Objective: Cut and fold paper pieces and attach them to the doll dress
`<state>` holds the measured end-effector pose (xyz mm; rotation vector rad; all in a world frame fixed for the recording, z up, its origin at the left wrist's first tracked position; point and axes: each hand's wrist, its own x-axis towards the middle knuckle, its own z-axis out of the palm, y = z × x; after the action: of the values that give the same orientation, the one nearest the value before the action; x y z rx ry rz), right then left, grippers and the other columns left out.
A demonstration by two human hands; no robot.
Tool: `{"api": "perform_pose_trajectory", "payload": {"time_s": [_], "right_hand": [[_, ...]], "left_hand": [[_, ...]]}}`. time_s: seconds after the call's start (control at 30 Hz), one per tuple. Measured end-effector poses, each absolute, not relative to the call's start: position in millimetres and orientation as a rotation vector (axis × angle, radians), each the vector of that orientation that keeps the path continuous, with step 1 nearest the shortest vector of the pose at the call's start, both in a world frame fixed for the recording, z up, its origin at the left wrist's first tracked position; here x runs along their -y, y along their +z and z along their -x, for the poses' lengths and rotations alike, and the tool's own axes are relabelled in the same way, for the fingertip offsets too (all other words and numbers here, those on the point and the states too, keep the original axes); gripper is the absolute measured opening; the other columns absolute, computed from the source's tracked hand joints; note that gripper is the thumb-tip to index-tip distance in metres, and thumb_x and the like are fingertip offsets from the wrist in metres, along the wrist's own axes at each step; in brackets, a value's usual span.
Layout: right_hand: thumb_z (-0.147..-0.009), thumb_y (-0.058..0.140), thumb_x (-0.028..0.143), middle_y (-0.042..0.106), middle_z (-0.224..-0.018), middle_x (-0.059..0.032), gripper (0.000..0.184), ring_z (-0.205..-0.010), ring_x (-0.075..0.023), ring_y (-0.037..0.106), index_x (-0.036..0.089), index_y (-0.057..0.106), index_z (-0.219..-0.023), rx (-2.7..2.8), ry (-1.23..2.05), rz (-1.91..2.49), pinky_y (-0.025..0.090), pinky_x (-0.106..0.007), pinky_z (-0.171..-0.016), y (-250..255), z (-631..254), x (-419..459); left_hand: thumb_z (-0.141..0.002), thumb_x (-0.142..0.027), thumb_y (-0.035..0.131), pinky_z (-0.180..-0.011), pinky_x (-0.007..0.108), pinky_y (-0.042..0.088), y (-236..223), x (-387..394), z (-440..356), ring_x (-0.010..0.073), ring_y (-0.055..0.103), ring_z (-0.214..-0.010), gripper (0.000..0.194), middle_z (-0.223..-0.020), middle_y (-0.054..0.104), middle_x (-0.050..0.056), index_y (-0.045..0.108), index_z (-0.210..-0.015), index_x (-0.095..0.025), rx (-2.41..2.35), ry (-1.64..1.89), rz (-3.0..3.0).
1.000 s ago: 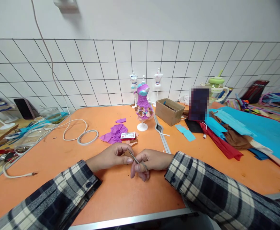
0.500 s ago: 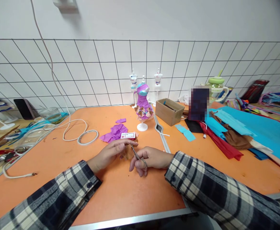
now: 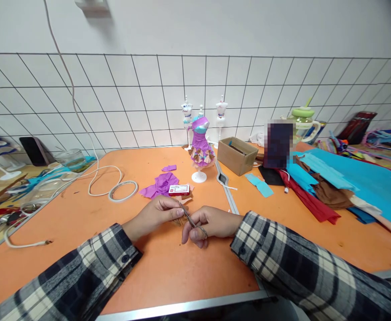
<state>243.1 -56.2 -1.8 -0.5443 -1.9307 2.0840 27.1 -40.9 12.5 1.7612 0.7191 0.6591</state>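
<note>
My right hand point(image 3: 208, 226) is closed around the handles of small metal scissors point(image 3: 190, 219), a finger loop showing beside the thumb. The blades point up and left to the fingertips of my left hand point(image 3: 155, 215). Thumb and fingers there are pinched on a small brown crepe-paper piece point(image 3: 176, 221), mostly hidden under the hand. Just beyond my hands lies a red and white box point(image 3: 179, 190), next to crumpled purple paper point(image 3: 160, 185). Behind it stands a mini dress form point(image 3: 200, 139) in a purple dress with brown ruffles.
At the back are two white dress forms point(image 3: 221, 113) and a cardboard box point(image 3: 237, 157). A tape roll point(image 3: 123, 191) and a white cable point(image 3: 93, 195) lie to the left. On the right are blue paper sheets point(image 3: 365, 174), red paper point(image 3: 310, 200) and a lidded jug point(image 3: 302, 120).
My left hand opened out flat, showing the brown piece, then closed on it again at the scissor tips. My right hand has stayed nearly in place with the scissors.
</note>
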Motion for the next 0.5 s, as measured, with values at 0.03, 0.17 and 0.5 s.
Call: {"api": "perform_pose_trajectory", "payload": {"time_s": [0.03, 0.17, 0.5], "right_hand": [[-0.074, 0.068, 0.061, 0.058, -0.067, 0.0013, 0.058, -0.061, -0.0078, 0.056, 0.009, 0.068, -0.099, 1.933, 2.083, 0.539, 0.047, -0.018, -0.055, -1.4, -243.1, 56.3], [-0.073, 0.066, 0.065, 0.059, -0.068, 0.0003, 0.062, -0.061, -0.008, 0.057, 0.009, 0.068, -0.099, 1.949, 2.083, 0.552, 0.047, -0.018, -0.054, 0.2, -242.7, 56.4], [-0.079, 0.062, 0.063, 0.06, -0.065, 0.0003, 0.059, -0.05, -0.0058, 0.046, 0.01, 0.07, -0.103, 2.015, 2.017, 0.592, 0.035, -0.016, -0.041, 6.7, -244.4, 58.7]], "left_hand": [[-0.08, -0.048, 0.07, -0.063, 0.024, 0.048, 12.9, 40.9, -27.5, 0.0159, 0.064, -0.067, 0.038, -0.073, 0.074, 0.009, 0.076, -0.078, -0.011, -0.716, 0.655, -1.76], [-0.079, -0.049, 0.07, -0.061, 0.023, 0.049, 15.1, 42.3, -29.5, 0.0141, 0.062, -0.062, 0.039, -0.068, 0.072, 0.007, 0.075, -0.075, -0.01, -0.715, 0.633, -1.737], [-0.078, -0.05, 0.07, -0.063, 0.025, 0.05, 10.0, 41.4, -26.7, 0.0166, 0.065, -0.066, 0.04, -0.073, 0.074, 0.009, 0.076, -0.077, -0.011, -0.735, 0.607, -1.737]]}}
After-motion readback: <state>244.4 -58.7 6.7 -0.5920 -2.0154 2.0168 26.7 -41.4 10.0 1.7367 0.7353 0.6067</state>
